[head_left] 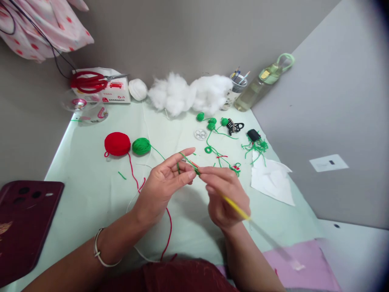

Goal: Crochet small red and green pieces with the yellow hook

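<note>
My right hand (227,194) grips a crochet hook (235,207) with a yellow handle, its tip pointing toward my left hand. Between thumb and fingers, my left hand (167,178) pinches a small piece of green crochet (197,170), and green yarn loops over its raised index finger. The hook's tip meets the green piece, though the stitches are too small to make out. From the left hand a green strand runs back to the green yarn ball (141,146). Beside that ball sits a red yarn ball (117,144) with a loose red strand.
White stuffing (173,95) lies along the back wall, with a white yarn ball (137,89) and red scissors (91,82) on a box to its left. Small green crocheted pieces (211,125), a hair claw (235,127) and a bottle (258,87) are at the right. A phone (27,231) is at left.
</note>
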Demonstrator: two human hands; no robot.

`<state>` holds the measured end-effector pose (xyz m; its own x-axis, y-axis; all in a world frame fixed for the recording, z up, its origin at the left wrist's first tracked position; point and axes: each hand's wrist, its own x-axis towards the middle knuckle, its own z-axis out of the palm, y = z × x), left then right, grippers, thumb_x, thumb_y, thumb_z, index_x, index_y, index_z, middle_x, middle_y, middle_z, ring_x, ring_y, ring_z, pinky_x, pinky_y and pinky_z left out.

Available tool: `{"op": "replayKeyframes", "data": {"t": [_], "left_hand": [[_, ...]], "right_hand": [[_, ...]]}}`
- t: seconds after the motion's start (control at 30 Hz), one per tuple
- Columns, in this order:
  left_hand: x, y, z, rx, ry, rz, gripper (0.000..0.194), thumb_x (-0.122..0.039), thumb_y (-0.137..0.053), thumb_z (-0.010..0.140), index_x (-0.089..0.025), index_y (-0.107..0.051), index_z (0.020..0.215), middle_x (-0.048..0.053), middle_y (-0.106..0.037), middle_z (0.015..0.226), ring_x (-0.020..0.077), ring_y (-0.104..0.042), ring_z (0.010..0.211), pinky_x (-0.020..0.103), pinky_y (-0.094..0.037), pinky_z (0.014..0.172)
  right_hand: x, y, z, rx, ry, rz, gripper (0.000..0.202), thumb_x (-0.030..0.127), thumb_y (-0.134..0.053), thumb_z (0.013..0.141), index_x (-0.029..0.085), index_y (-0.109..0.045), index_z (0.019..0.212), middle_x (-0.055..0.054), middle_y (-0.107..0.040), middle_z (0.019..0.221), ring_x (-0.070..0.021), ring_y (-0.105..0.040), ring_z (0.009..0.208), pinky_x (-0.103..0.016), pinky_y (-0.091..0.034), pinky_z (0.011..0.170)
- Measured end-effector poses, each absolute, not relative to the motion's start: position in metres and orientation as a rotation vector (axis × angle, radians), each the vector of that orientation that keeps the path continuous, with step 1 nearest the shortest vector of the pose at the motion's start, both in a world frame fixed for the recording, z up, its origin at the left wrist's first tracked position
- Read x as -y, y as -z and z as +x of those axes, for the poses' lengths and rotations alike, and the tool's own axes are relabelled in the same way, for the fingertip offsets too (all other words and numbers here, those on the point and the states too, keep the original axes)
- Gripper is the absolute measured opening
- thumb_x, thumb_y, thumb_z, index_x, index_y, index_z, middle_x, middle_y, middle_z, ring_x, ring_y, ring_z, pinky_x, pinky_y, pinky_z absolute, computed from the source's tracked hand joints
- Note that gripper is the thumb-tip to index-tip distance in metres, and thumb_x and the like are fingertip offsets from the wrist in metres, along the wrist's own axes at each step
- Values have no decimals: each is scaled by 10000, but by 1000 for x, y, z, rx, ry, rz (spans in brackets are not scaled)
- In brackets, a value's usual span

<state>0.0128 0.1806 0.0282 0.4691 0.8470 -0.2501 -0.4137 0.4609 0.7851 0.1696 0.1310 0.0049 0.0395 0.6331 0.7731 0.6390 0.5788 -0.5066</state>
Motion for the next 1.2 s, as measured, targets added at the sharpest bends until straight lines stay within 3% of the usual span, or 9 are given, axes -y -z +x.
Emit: {"op": "replayKeyframes", "data": {"t": [0.13,0.27,0.37,0.47,0.57,0.7,0.9,1.0,1.2], "left_hand": [[-183,-27,13,-589,-711,503,357,-250,-835,877,-218,-810,1231,32,-742,969,130,-643,869,254,-521,865],[-192,-26,9,-572,-692,487,287,-184,-820,874,-193,-844,1160,7,-683,871,76,-580,732,201,-513,783],[-192,-28,8,-630,-756,598,277,-192,-811,882,-224,-845,1155,-9,-658,832,85,-587,749,204,-501,794],[-187,-29,9,-656,-798,711,298,-207,-825,872,-276,-842,1161,-19,-658,837,97,-584,785,210,-483,801],[-183,-28,10,-666,-802,768,273,-241,-817,890,-294,-846,1156,-22,-655,827,104,-580,791,226,-470,817],[-184,-25,11,-715,-850,772,263,-289,-849,875,-315,-853,1136,-23,-685,887,94,-564,764,235,-460,807],[-182,-19,16,-638,-776,598,324,-294,-862,865,-275,-839,1187,-1,-679,892,104,-569,802,241,-496,860],[-186,-18,15,-587,-709,518,274,-249,-860,849,-216,-864,1120,13,-668,905,74,-533,721,197,-499,754],[-190,-22,10,-653,-754,575,244,-239,-846,849,-220,-868,1091,2,-650,859,78,-548,731,193,-484,759]], "right_hand": [[-130,-4,169,1753,190,-1195,482,80,-715,937,385,-727,1311,-41,-770,1201,-207,-753,1008,-362,-658,810],[-133,-14,172,1440,-208,-1091,270,182,-612,1023,310,-783,1188,-48,-776,1000,-201,-728,825,-374,-625,688],[-137,-19,172,1258,-492,-984,219,253,-587,1046,276,-801,1083,-35,-756,877,-174,-663,659,-360,-578,597],[-140,-20,170,1264,-575,-977,194,233,-621,1028,270,-808,1063,-53,-782,970,-187,-696,762,-349,-596,629],[-141,-20,168,1287,-545,-985,209,200,-618,1026,270,-808,1081,-59,-798,1034,-193,-714,832,-347,-610,664],[-137,-18,166,1398,-396,-1069,237,175,-595,1035,282,-787,1124,-39,-778,955,-183,-719,807,-349,-611,674],[-129,-9,161,1608,4,-1197,392,49,-685,942,345,-799,1172,-45,-773,1129,-199,-734,939,-359,-613,750],[-132,-14,166,1471,-162,-1147,324,92,-632,988,297,-784,1187,-52,-778,1017,-198,-730,858,-367,-611,704],[-141,-20,176,1048,-684,-996,170,268,-651,1006,237,-812,958,-30,-732,832,-142,-650,595,-299,-549,508]]}}
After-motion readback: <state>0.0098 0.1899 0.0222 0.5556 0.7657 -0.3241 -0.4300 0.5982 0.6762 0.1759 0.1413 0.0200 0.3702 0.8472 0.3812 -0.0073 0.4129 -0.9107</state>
